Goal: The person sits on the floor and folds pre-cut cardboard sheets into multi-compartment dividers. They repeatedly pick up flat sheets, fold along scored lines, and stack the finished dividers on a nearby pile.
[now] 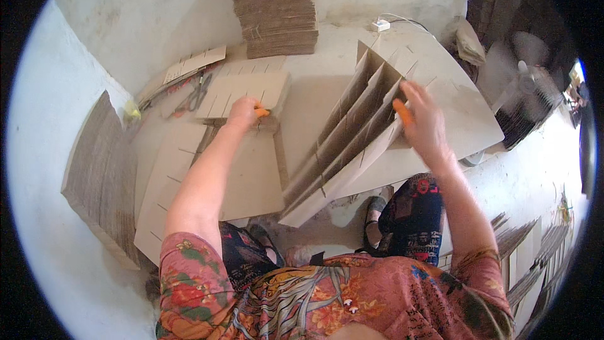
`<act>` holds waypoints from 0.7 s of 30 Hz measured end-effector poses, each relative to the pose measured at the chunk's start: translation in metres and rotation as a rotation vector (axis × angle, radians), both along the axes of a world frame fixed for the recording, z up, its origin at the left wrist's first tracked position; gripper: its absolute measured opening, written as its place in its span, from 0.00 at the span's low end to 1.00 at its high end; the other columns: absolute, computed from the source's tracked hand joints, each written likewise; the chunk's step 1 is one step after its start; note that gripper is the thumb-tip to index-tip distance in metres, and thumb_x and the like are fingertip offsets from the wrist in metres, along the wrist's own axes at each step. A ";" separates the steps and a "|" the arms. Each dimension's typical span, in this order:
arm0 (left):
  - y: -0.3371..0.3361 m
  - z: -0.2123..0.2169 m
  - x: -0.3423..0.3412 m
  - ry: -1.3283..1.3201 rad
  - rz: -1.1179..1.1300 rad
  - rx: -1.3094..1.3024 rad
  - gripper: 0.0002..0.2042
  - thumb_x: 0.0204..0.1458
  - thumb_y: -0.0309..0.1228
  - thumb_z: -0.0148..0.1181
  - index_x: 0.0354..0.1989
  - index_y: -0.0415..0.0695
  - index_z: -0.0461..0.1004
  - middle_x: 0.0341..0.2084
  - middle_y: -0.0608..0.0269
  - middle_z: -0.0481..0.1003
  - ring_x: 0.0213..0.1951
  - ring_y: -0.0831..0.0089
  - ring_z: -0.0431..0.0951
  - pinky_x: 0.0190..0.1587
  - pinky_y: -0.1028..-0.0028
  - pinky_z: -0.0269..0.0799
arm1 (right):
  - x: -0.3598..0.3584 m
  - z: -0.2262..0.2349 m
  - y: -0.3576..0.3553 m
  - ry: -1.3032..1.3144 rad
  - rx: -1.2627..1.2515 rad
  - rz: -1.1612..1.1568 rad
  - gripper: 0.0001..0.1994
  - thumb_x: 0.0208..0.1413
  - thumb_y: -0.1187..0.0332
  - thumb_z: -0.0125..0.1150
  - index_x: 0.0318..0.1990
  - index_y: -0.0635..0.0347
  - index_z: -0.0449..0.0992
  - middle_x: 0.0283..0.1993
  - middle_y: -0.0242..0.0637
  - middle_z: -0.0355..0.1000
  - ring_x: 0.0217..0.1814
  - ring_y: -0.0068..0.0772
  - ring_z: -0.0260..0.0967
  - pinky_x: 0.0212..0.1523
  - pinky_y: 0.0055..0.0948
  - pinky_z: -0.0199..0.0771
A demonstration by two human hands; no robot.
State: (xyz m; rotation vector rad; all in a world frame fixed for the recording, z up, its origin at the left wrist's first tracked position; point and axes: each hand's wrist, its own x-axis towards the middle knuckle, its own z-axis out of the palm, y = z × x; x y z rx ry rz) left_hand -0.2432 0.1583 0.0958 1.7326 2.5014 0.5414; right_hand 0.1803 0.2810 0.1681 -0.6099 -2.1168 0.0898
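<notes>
On the table (462, 104), the curled left hand (246, 112) touches slotted sheets (248, 88); the right hand (420, 116) loosely grips dividers (352, 165).

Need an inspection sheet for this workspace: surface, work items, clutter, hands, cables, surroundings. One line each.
Surface: pale table, partly covered by cardboard.
Work items: cardboard divider of several spread panels, tilted, its lower end beyond the near table edge; stack of slotted sheets to its left.
Clutter: scissor-like tool left of the slotted sheets.
Hands: left hand at the slotted sheets' near edge; right hand at the divider's upper end; both grips unclear.
Cables: thin cable by a white adapter at the far edge.
Surroundings: tall brown cardboard stack by the wall; fan at right.
</notes>
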 end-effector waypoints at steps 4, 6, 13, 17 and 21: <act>-0.006 0.024 -0.003 -0.535 0.211 0.032 0.10 0.49 0.36 0.67 0.36 0.43 0.80 0.25 0.65 0.79 0.28 0.78 0.77 0.29 0.75 0.71 | 0.020 -0.016 -0.052 0.139 -0.147 0.158 0.13 0.54 0.74 0.62 0.47 0.66 0.74 0.46 0.52 0.73 0.46 0.52 0.74 0.44 0.36 0.76; -0.016 0.028 -0.001 -0.772 0.257 0.190 0.10 0.51 0.35 0.65 0.38 0.42 0.80 0.27 0.67 0.79 0.29 0.80 0.77 0.29 0.80 0.71 | 0.029 -0.021 -0.070 0.179 -0.185 0.268 0.12 0.53 0.76 0.62 0.45 0.67 0.75 0.44 0.52 0.74 0.44 0.50 0.75 0.41 0.35 0.76; -0.052 0.024 0.037 -0.392 0.145 0.819 0.07 0.52 0.22 0.60 0.39 0.37 0.77 0.33 0.61 0.79 0.32 0.77 0.76 0.36 0.76 0.73 | 0.082 0.058 -0.159 0.455 0.007 0.462 0.04 0.54 0.75 0.56 0.35 0.65 0.76 0.39 0.47 0.76 0.42 0.48 0.75 0.41 0.37 0.75; -0.111 -0.009 0.105 -0.069 0.149 0.793 0.12 0.48 0.17 0.56 0.42 0.39 0.76 0.39 0.54 0.78 0.42 0.66 0.78 0.45 0.72 0.73 | 0.104 0.049 -0.186 0.835 0.253 0.604 0.07 0.60 0.70 0.52 0.43 0.61 0.70 0.47 0.43 0.69 0.51 0.43 0.69 0.46 0.40 0.71; -0.170 -0.072 0.135 -0.169 0.181 0.695 0.14 0.46 0.16 0.54 0.42 0.38 0.76 0.48 0.50 0.74 0.52 0.58 0.73 0.53 0.67 0.69 | 0.089 0.116 -0.227 0.959 0.455 0.834 0.18 0.65 0.70 0.45 0.60 0.64 0.63 0.63 0.44 0.61 0.64 0.36 0.60 0.56 0.39 0.65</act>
